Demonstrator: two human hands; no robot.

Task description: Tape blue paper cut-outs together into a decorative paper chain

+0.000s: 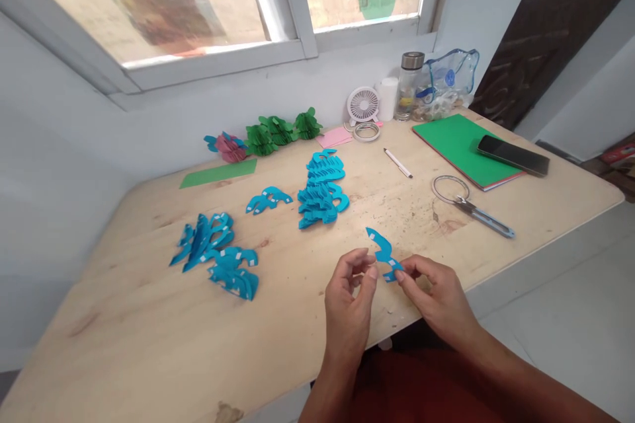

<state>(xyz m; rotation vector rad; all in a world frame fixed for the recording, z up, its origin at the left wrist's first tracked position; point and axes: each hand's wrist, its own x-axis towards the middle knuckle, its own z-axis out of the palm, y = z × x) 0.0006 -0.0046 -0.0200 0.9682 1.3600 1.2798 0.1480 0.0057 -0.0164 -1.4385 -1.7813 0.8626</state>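
Observation:
My right hand pinches a curved blue paper cutout at its lower end between thumb and fingers. Small white squares dot the cutout, which is held above the table's front edge. Just left of it is my left hand, fingers curled and the thumb close to the fingertips; anything between them is too small to make out. A loose pile of similar blue cutouts with white squares lies to the left. Beyond my hands stands a layered stack of blue paper shapes, with a few blue pieces beside it.
On the wooden table, green paper flowers and a pink one line the wall. Farther right are a small fan, tape roll, bottle, pen, utility knife, green sheets and phone.

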